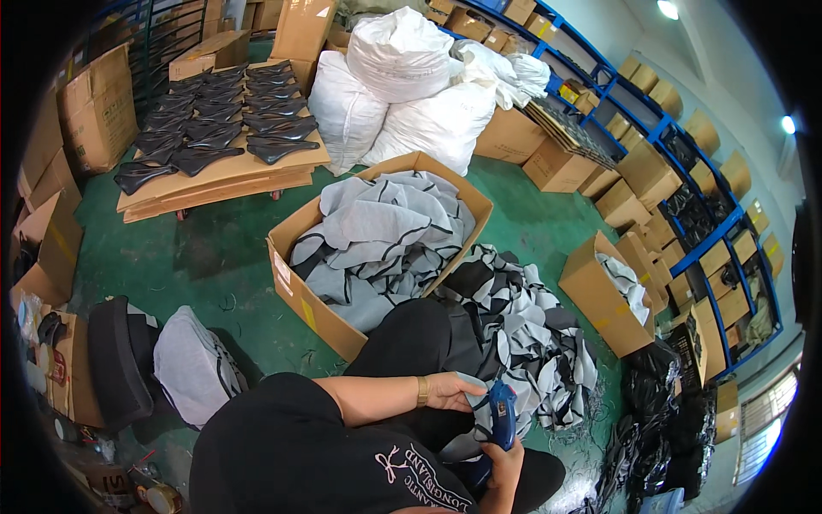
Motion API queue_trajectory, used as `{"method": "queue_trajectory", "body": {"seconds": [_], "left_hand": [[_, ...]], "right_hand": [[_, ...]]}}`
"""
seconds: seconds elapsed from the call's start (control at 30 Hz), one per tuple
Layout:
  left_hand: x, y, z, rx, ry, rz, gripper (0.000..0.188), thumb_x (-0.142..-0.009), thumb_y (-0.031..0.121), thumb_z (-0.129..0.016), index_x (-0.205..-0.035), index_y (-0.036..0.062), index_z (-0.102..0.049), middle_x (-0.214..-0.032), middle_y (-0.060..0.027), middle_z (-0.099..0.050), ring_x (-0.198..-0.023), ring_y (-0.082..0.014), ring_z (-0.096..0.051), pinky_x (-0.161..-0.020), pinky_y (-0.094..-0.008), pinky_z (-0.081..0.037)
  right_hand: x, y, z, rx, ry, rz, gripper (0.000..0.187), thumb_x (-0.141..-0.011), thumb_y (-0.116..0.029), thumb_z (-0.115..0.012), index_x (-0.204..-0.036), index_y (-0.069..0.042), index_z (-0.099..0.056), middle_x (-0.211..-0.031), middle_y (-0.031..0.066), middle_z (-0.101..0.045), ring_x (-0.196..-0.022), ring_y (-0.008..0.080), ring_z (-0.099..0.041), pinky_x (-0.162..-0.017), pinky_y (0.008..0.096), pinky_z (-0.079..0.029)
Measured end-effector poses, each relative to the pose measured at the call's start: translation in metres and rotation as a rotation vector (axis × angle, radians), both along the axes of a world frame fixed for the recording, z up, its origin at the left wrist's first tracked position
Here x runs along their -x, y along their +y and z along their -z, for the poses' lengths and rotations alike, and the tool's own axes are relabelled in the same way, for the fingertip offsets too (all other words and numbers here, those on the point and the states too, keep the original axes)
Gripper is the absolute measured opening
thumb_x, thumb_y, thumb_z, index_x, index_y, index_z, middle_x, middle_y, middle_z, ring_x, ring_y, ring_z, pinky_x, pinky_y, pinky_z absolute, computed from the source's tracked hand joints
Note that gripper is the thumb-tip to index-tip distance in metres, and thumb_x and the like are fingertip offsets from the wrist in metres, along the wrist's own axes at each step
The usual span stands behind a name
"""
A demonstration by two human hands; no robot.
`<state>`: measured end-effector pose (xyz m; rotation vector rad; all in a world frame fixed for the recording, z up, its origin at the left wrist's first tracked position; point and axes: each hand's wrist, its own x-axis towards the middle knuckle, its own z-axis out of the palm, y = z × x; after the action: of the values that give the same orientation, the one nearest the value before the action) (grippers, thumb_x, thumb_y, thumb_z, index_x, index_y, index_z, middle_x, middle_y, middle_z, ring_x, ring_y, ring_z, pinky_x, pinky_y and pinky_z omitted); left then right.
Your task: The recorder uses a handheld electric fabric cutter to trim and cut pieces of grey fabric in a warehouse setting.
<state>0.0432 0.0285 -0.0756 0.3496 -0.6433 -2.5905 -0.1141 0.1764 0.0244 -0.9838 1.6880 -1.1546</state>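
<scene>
My left hand (pixel 449 391), with a gold watch band at its wrist, pinches a piece of grey fabric (pixel 482 411) with dark edging. My right hand (pixel 505 464) is wrapped round the lower end of a blue handheld tool (pixel 503 415) with a red part near its top. The tool's upper end is against or just over the fabric; its tip is too small to make out. Beyond my hands, a heap of grey and black fabric pieces (pixel 548 360) lies on the floor. A large open cardboard box (pixel 318 321) full of similar grey pieces stands in front of my knees.
Black bicycle saddles (pixel 205 133) cover a cardboard-topped cart (pixel 257 182) at far left. White sacks (pixel 398 60) are piled behind the box. Right are a smaller carton (pixel 599 295), black plastic bags (pixel 655 403) and blue shelving (pixel 728 274). Grey fabric covers (pixel 195 368) stand left of me.
</scene>
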Motion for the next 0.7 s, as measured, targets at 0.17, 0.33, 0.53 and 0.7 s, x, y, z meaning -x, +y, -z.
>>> {"method": "queue_trajectory", "body": {"seconds": [0.17, 0.33, 0.53, 0.7], "left_hand": [[0.002, 0.004, 0.007, -0.082, -0.087, 0.077, 0.025, -0.090, 0.020, -0.062, -0.112, 0.0086, -0.060, -0.106, -0.0059, -0.067, -0.099, -0.0178, -0.065, -0.090, -0.0329, -0.050], [0.006, 0.003, 0.006, -0.036, -0.198, 0.147, 0.032, -0.092, 0.030, -0.059, -0.113, 0.0060, -0.059, -0.113, -0.0115, -0.065, -0.107, -0.0239, -0.062, -0.095, -0.0371, -0.047], [-0.019, -0.025, -0.042, 0.424, -0.566, 0.402, 0.049, -0.091, 0.040, -0.059, -0.122, 0.0027, -0.054, -0.112, -0.0130, -0.065, -0.099, -0.0208, -0.064, -0.085, -0.0311, -0.051], [-0.099, -0.112, -0.136, 1.190, -1.150, -0.071, 0.063, -0.085, 0.025, -0.069, -0.135, 0.0033, -0.038, -0.103, -0.0107, -0.064, -0.086, -0.0143, -0.063, -0.069, -0.0274, -0.052]], "right_hand": [[0.011, 0.006, 0.019, -0.014, 0.001, 0.014, 0.036, -0.059, -0.003, -0.071, -0.093, 0.001, -0.059, -0.075, 0.0013, -0.057, -0.062, 0.0119, -0.052, -0.060, 0.0252, -0.043], [0.023, 0.004, 0.032, -0.041, -0.064, -0.003, 0.033, -0.061, -0.002, -0.071, -0.092, 0.000, -0.059, -0.074, 0.0009, -0.057, -0.062, 0.0108, -0.052, -0.059, 0.0243, -0.043], [0.072, -0.021, 0.046, -0.043, -0.267, 0.009, 0.032, -0.061, -0.007, -0.072, -0.090, -0.001, -0.058, -0.074, 0.0013, -0.055, -0.061, 0.0122, -0.051, -0.058, 0.0258, -0.042], [0.094, -0.043, 0.060, 0.012, -0.415, -0.002, 0.032, -0.062, -0.005, -0.068, -0.091, -0.001, -0.056, -0.075, 0.0023, -0.053, -0.062, 0.0134, -0.051, -0.058, 0.0257, -0.041]]}}
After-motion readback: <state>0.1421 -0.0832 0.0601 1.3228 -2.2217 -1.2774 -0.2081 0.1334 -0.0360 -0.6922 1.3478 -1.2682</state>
